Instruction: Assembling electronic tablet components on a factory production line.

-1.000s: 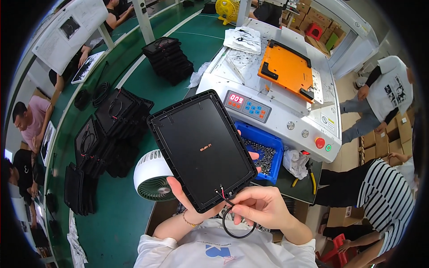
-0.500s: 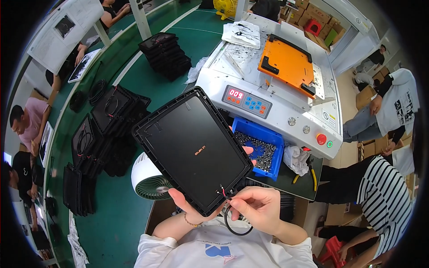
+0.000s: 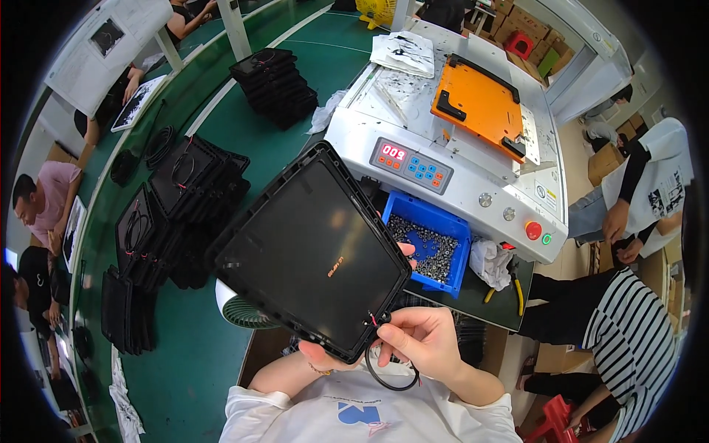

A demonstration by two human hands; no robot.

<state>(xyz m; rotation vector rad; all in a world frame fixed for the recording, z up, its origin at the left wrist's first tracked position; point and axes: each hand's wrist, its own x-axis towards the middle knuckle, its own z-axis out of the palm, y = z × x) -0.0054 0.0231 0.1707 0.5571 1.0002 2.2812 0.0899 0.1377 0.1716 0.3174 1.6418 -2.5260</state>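
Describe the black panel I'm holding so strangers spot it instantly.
Find the white machine with the orange plate. Left of the blue bin below it is the black panel. Unlike panels stacked on the green table, it is held by the left hand, the right hand at its cable.

Factory workshop: machine (image 3: 468, 189), stacked panels (image 3: 275, 92)

A black rimmed panel (image 3: 306, 240) is held tilted, black cable (image 3: 390, 388) looping below its near corner.
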